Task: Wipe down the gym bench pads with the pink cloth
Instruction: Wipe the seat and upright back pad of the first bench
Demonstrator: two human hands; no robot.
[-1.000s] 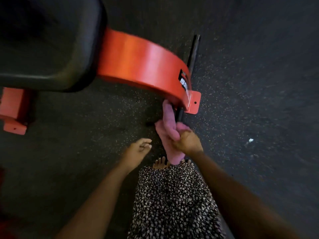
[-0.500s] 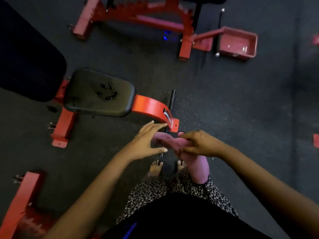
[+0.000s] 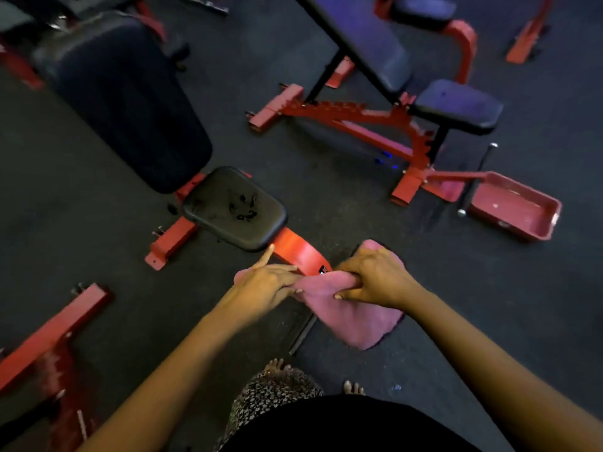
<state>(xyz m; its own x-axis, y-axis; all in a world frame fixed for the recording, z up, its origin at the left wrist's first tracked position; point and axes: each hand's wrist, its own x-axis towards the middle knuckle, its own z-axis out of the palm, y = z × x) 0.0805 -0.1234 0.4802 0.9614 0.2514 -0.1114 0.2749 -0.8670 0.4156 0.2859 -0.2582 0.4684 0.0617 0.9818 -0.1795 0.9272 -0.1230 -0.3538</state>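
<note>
Ahead of you the long back pad (image 3: pixel 124 102) and the smaller seat pad (image 3: pixel 235 207) are well above the floor. The pink cloth (image 3: pixel 352 318) hangs near the seat pad's near edge. Your right grip (image 3: pixel 375 278) is clamped on its bunched middle. Your left grip (image 3: pixel 267 285) lies on its left end, fingers nearly straight, forefinger lifted.

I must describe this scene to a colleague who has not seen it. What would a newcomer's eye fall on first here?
First, the pink cloth at the bottom centre, stretched between both hands: the right hand grips it, and the left hand lies on its other end. Next, just above them, the black seat pad of the near bench, with dark ragged marks on its surface, on a bright red frame.
</note>
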